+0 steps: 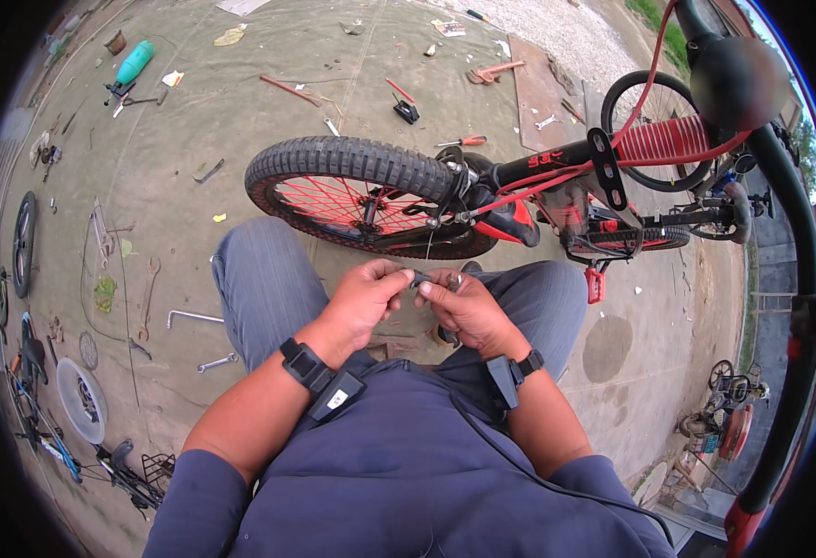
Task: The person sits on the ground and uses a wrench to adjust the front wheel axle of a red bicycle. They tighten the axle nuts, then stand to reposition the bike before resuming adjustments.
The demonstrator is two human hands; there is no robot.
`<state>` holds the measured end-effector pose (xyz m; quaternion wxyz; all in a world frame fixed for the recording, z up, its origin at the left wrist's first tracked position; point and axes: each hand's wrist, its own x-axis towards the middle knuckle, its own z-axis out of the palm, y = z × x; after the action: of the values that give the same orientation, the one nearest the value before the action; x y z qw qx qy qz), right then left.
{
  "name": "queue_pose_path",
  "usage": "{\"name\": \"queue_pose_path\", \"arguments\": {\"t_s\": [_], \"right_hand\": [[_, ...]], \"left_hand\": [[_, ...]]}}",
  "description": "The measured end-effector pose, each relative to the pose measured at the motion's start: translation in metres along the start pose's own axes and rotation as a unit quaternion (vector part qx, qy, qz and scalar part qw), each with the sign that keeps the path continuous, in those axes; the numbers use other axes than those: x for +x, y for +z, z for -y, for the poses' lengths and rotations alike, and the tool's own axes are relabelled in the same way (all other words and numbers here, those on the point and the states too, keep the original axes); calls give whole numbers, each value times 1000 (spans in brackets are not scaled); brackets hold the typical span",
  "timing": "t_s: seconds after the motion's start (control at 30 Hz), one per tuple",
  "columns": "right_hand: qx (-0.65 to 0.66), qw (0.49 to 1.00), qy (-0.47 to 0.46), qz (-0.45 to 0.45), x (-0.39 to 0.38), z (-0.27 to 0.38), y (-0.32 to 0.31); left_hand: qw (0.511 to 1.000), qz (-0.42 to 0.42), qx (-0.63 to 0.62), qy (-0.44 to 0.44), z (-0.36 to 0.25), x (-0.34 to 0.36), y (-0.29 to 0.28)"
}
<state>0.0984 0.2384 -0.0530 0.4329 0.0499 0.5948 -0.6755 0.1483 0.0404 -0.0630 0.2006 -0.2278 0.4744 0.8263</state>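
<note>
My left hand [368, 296] and my right hand [473, 312] meet in front of my lap. Both are closed, pinching a small dark part [419, 278] between thumbs and fingertips. Its kind is too small to make out. Just beyond them is a bicycle's front wheel, with a knobby black tyre [352, 153] and red spokes [334, 200]. A rim brake [459, 181] sits at the wheel's right side, by the black and red fork [510, 223]. A thin cable [429, 244] hangs from there toward my hands.
The bicycle's handlebar [803, 251] curves along the right. On the ground lie an orange screwdriver [468, 141], a red pipe wrench [494, 73], a spanner [149, 298], an L-shaped wrench [194, 317] and a socket wrench [217, 363]. A white basin [80, 400] stands at left.
</note>
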Motion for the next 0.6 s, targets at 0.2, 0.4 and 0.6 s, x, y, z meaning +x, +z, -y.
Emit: {"name": "queue_pose_path", "arguments": {"t_s": [0.2, 0.4, 0.6], "right_hand": [[-4, 1000, -6, -27, -2, -1, 7], [44, 999, 4, -32, 3, -9, -10], [97, 995, -13, -33, 5, -10, -12]], "left_hand": [[999, 21, 28, 9, 3, 0, -2], [996, -41, -81, 26, 16, 12, -12], [995, -5, -98, 24, 17, 12, -14]]}}
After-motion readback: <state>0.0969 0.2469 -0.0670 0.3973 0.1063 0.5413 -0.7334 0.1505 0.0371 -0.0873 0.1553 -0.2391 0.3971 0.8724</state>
